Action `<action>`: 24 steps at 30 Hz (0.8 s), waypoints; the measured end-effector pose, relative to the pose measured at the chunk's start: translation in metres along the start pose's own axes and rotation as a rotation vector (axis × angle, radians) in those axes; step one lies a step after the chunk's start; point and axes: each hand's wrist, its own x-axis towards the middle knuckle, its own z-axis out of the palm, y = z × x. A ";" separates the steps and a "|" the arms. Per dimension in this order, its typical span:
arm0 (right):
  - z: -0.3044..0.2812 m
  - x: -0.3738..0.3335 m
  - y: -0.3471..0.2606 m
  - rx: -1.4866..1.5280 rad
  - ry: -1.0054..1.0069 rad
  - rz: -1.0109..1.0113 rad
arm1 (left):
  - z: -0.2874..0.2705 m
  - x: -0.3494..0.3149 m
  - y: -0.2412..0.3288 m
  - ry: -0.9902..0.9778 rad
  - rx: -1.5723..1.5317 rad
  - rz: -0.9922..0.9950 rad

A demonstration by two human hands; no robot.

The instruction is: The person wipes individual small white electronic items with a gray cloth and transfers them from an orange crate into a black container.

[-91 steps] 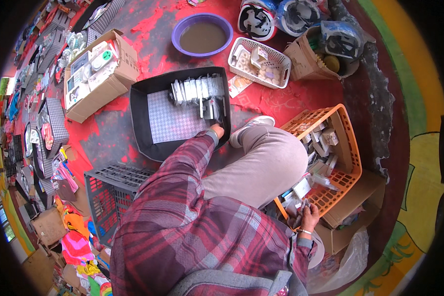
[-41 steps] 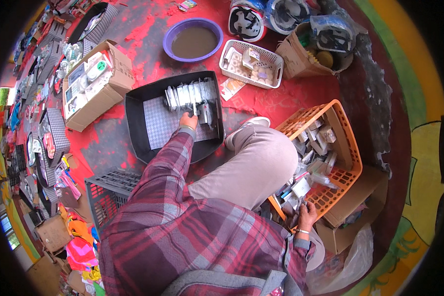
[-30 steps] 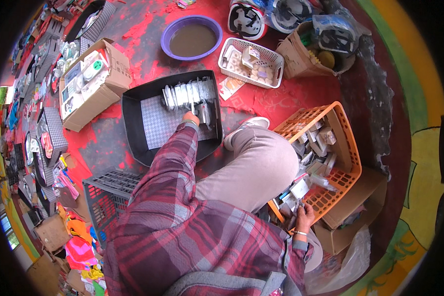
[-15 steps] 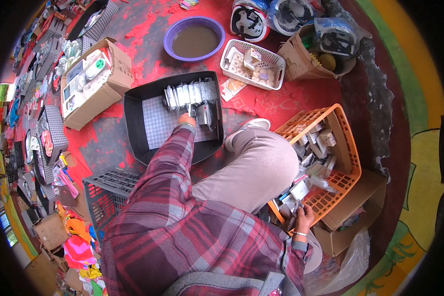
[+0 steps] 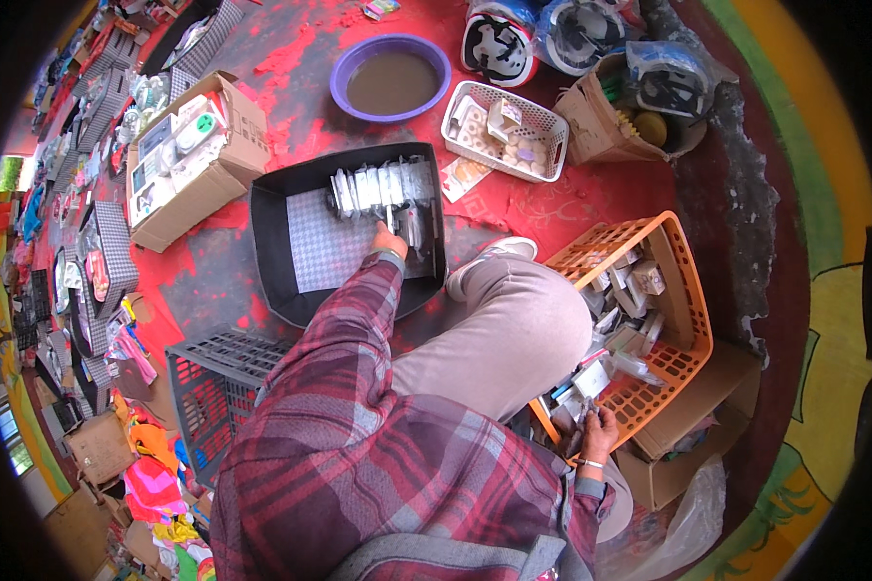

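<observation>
Inside the black fabric box (image 5: 278, 266) with a checked lining, my left hand (image 5: 389, 239) is closed on a small, slim packet, which my fingers partly hide. A row of clear-wrapped packets (image 5: 370, 189) lies just beyond it, and darker wrapped packets (image 5: 413, 229) stand to its right. My right hand (image 5: 599, 433) is at the near edge of the tilted orange plastic basket (image 5: 670, 366), its fingers closed round a small greyish packet that is only partly visible. Small boxes and packets (image 5: 622, 334) fill the basket in a loose heap.
A grey crate (image 5: 225, 353) stands at my left. Beyond the black box are a cardboard box of goods (image 5: 247, 145), a purple basin (image 5: 339, 92) of murky water and a white basket (image 5: 554, 172). Wrapped helmets (image 5: 499, 48) lie far right; an open carton (image 5: 688, 426) sits beside the orange basket.
My left hand has moved slightly right within the black box, closer to the darker packets. My right hand stays at the orange basket's edge. The whole view has shifted a little.
</observation>
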 end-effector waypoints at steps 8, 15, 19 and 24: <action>-0.033 0.004 -0.064 0.223 -0.020 0.018 | -0.009 0.022 -0.026 0.177 -0.040 0.185; -0.108 -0.077 -0.188 1.161 -0.075 -0.399 | -0.092 0.012 0.071 0.171 -0.319 0.604; -0.110 -0.079 -0.166 0.588 0.072 -0.814 | -0.135 -0.012 0.157 0.025 -0.493 0.833; -0.098 -0.052 -0.140 0.014 0.268 -0.918 | -0.181 -0.191 0.302 -0.177 -0.479 1.396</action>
